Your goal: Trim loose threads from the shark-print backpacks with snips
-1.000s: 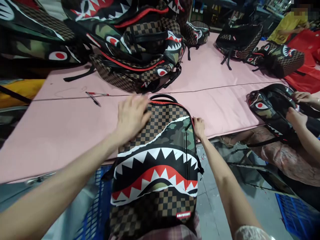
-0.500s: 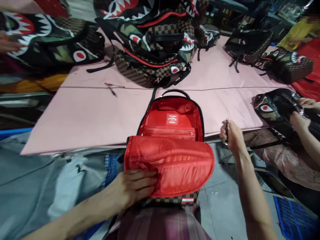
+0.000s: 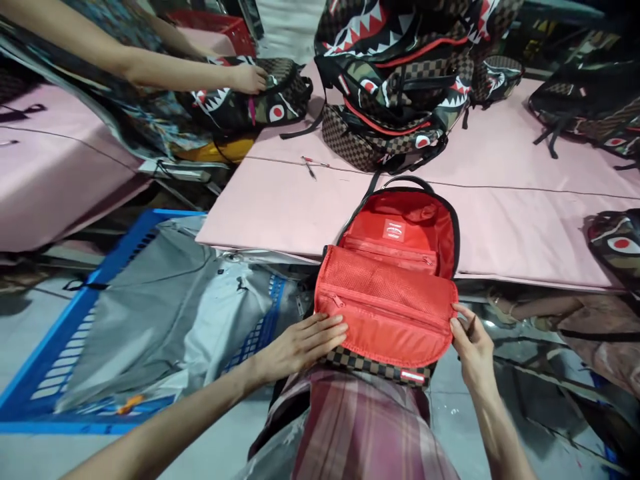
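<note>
An open backpack (image 3: 453,243) with red lining rests on my lap and leans against the table edge. Its front panel (image 3: 385,343) is folded down toward me, showing a mesh pocket and a zipper. My left hand (image 3: 313,340) lies with fingers stretched over the panel's lower left edge. At the panel's right edge, my right hand (image 3: 473,340) pinches the red rim between thumb and fingers. Something dark shows inside that hand, but I cannot make out whether it is the small metal snips seen earlier.
Shark-print backpacks (image 3: 395,100) are stacked on the pink table (image 3: 270,207), near a pen (image 3: 309,168). A co-worker's hand (image 3: 250,79) touches another backpack (image 3: 285,107) at the back left. A blue crate (image 3: 30,400) with grey material stands on the floor at left.
My right hand has come in from the right and taken hold of the panel's edge. My left hand stays on the panel's left side. The view has swung left, showing the crate and co-worker.
</note>
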The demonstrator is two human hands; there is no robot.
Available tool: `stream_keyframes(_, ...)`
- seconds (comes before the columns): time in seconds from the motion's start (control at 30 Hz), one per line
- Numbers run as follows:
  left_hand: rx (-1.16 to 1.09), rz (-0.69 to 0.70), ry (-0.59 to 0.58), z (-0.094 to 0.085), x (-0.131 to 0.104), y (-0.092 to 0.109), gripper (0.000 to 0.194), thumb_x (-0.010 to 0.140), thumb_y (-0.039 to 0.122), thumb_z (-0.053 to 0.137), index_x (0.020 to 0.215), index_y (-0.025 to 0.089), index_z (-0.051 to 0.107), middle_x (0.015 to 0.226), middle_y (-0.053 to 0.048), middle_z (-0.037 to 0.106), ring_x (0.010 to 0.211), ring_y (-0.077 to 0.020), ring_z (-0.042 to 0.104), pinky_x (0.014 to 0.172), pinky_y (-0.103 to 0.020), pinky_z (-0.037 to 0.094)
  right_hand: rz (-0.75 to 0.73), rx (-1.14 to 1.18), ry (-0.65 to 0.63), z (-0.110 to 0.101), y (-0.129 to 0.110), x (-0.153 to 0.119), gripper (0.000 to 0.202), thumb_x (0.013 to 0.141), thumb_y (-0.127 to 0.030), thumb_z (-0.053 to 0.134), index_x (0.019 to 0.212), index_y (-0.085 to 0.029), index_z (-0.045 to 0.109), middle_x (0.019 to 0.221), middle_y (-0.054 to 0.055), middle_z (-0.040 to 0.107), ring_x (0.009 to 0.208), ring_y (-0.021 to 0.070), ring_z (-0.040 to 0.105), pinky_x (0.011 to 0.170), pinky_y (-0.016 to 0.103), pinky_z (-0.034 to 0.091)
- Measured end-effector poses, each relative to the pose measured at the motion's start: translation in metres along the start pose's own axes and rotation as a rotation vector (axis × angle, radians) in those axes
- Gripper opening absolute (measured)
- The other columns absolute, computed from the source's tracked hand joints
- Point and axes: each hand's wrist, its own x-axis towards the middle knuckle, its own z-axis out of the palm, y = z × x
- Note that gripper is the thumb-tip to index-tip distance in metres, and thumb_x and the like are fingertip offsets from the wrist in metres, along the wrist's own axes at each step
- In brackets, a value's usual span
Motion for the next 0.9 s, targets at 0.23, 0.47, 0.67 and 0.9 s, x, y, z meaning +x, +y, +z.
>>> stream_keyframes(0.23,-0.053,-0.068,0.156,0.01,0.02,0.014,0.027,0.088,0.016,0.049,0.113,0.02,0.058,0.11,-0.004,0.066,0.116,-0.0168,0.051,0.098,-0.032,0.039,0.129,0.222,0.039,0.009,0.003,0.001,0.043,0.072,-0.045,0.065,0.106,-0.02,0.057,0.063,-0.006,0.038,0.052,0.0073,0.031,0.048,0.02,0.027)
stream_keyframes(0.47,-0.125,0.007,0.126,-0.007,0.107,0.022,0.027,0.089,0.034,0.049,0.109,0.021,0.061,0.116,-0.001,0.064,0.115,-0.0197,0.051,0.097,-0.036,0.037,0.086,0.188,0.059,0.008,0.012,0.0,0.04,0.074,-0.044,0.063,0.105,-0.018,0.059,0.063,-0.006,0.04,0.056,0.0088,0.034,0.054,0.022,0.029)
stream_keyframes(0.67,0.049,-0.208,-0.125,-0.012,0.104,-0.011,0.031,0.089,0.04,0.047,0.118,0.031,0.057,0.126,0.002,0.058,0.122,-0.0216,0.046,0.099,-0.043,0.033,0.035,0.088,0.044,0.01,0.022,-0.002,0.038,0.075,-0.043,0.062,0.103,-0.017,0.061,0.071,-0.001,0.051,0.064,0.0117,0.043,0.061,0.024,0.036)
stream_keyframes(0.9,0.1,-0.38,-0.09,-0.062,0.066,-0.052,0.027,0.089,0.039,0.045,0.09,0.029,0.071,0.106,0.001,0.069,0.099,-0.0245,0.06,0.082,-0.037,0.043,0.04,0.072,0.014,0.009,0.026,-0.003,0.038,0.078,-0.043,0.059,0.106,-0.017,0.06,0.073,0.0,0.054,0.066,0.0128,0.047,0.063,0.025,0.04)
